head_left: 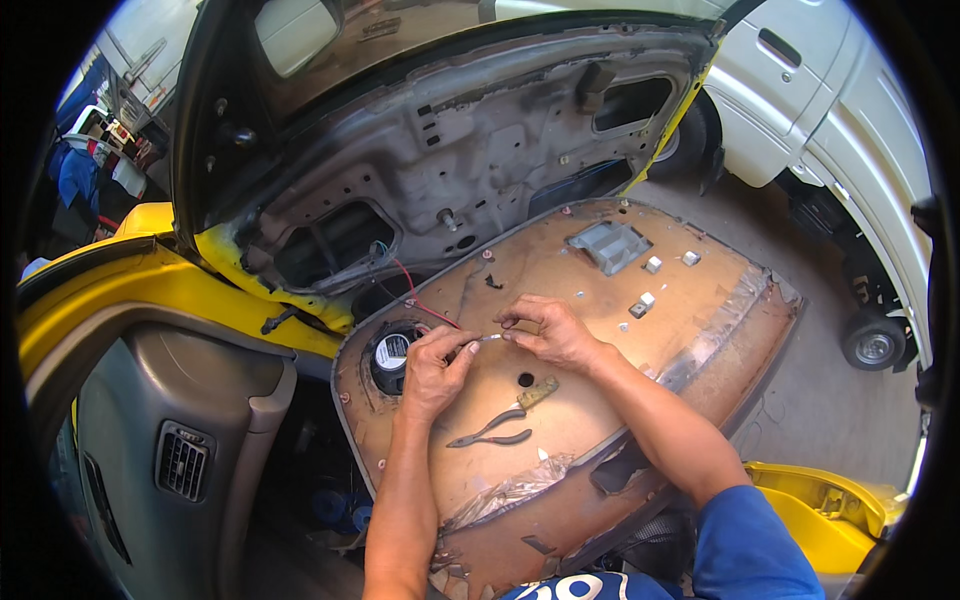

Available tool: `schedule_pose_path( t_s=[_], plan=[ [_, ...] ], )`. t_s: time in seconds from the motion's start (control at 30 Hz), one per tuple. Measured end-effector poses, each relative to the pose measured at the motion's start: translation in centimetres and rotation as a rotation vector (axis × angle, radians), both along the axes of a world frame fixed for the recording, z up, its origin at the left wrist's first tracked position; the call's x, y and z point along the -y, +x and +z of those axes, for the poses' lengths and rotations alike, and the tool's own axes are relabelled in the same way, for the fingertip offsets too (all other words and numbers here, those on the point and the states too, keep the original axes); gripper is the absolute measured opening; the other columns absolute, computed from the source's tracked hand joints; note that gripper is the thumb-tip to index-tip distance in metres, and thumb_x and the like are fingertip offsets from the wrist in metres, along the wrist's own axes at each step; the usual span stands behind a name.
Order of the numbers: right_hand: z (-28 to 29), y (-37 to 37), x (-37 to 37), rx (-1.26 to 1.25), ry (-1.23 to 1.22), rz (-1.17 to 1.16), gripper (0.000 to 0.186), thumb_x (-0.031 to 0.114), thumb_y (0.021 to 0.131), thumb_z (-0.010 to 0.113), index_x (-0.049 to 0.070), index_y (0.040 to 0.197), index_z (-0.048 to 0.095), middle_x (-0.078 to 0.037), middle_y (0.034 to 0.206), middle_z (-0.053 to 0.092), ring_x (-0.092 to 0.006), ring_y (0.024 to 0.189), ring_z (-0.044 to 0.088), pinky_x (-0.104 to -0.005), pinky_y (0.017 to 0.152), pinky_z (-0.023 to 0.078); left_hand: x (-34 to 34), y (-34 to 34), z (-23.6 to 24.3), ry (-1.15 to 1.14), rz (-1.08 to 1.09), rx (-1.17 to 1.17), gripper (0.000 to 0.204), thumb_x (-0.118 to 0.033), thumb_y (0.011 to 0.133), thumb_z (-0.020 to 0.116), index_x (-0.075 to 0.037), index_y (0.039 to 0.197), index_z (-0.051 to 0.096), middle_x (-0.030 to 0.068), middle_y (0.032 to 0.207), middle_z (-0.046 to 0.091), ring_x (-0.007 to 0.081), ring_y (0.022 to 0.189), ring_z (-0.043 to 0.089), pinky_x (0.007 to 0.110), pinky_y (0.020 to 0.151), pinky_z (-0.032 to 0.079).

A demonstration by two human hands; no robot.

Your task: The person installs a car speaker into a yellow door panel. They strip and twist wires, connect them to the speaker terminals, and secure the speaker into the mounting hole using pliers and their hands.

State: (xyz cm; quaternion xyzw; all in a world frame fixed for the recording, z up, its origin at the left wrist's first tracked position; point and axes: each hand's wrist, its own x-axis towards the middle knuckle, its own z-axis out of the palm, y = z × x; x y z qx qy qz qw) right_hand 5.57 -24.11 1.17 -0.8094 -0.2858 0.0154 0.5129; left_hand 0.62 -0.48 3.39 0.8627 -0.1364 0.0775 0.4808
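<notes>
A red wire (408, 275) runs from the opening in the bare car door (480, 140) down to my left hand (438, 368), whose fingers are pinched on it. My right hand (552, 333) is also pinched, facing the left one. Between the fingertips spans a short, thin whitish piece at the wire's end (490, 338), too small to make out fully. Both hands are just above the detached brown door panel (590, 340). Beside my left hand a round black speaker (392, 352) with a white label is set in the panel. Dark-handled pliers (492, 430) lie on the panel below the hands.
A grey plastic bracket (608, 245) and small white clips (647, 302) are on the panel. Torn clear plastic film (510, 490) lines its near edge. The dashboard (190, 400) flanks me on the left; a white vehicle (800, 90) stands beyond the door.
</notes>
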Motion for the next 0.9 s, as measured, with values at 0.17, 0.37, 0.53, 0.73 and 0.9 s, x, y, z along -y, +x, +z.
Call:
schedule_pose_path(
  t_s=[0.17, 0.37, 0.53, 0.73, 0.9],
  plan=[
    [-0.7, -0.3, 0.3, -0.335, 0.183, -0.02, 0.027, -0.002, 0.093, 0.074, -0.003, 0.12, 0.073, -0.009, 0.103, 0.075, -0.016, 0.096, 0.073, -0.0304, 0.087, 0.06, 0.8, -0.2, -0.3, 0.006, -0.028, -0.103, 0.018, -0.012, 0.092, 0.077, 0.0, 0.105, 0.079, 0.0137, 0.09, 0.074, 0.0249, 0.071, 0.066, 0.036, 0.067, 0.052],
    [-0.8, -0.9, 0.0, -0.597, 0.259, 0.0, 0.032, -0.002, 0.097, 0.074, -0.005, 0.128, 0.068, -0.005, 0.105, 0.071, -0.0098, 0.099, 0.069, -0.0249, 0.087, 0.057, 1.8, -0.2, -1.1, -0.061, 0.022, -0.154, 0.016, -0.011, 0.094, 0.075, 0.003, 0.102, 0.077, 0.0086, 0.08, 0.071, 0.0137, 0.068, 0.061, 0.031, 0.063, 0.049],
    [-1.0, -1.5, -1.4, -0.582, 0.415, -0.017, 0.036, -0.002, 0.096, 0.072, -0.004, 0.132, 0.065, -0.006, 0.105, 0.073, -0.0102, 0.098, 0.069, -0.0248, 0.087, 0.057, 1.7, 0.0, -1.1, -0.118, 0.099, -0.234, 0.015, -0.01, 0.095, 0.074, 0.003, 0.101, 0.077, 0.0031, 0.074, 0.066, 0.0088, 0.069, 0.057, 0.028, 0.063, 0.046],
    [-0.9, -1.4, -2.5, -0.637, 0.465, -0.08, 0.039, -0.004, 0.095, 0.075, -0.003, 0.133, 0.065, -0.005, 0.105, 0.072, -0.0097, 0.1, 0.069, -0.0243, 0.088, 0.057, 1.6, -0.2, -1.3, -0.215, 0.13, -0.23, 0.015, -0.011, 0.095, 0.075, 0.002, 0.102, 0.077, 0.0017, 0.072, 0.065, 0.008, 0.067, 0.055, 0.027, 0.061, 0.045],
    [-1.2, -1.1, -3.0, -0.644, 0.529, -0.096, 0.032, 0.0, 0.096, 0.077, -0.002, 0.127, 0.069, -0.006, 0.105, 0.074, -0.0102, 0.096, 0.069, -0.0243, 0.088, 0.056, 2.1, 0.1, -1.4, -0.237, 0.167, -0.096, 0.016, -0.01, 0.097, 0.074, 0.002, 0.106, 0.078, 0.0054, 0.079, 0.072, 0.0087, 0.069, 0.061, 0.028, 0.063, 0.048]
  ],
)
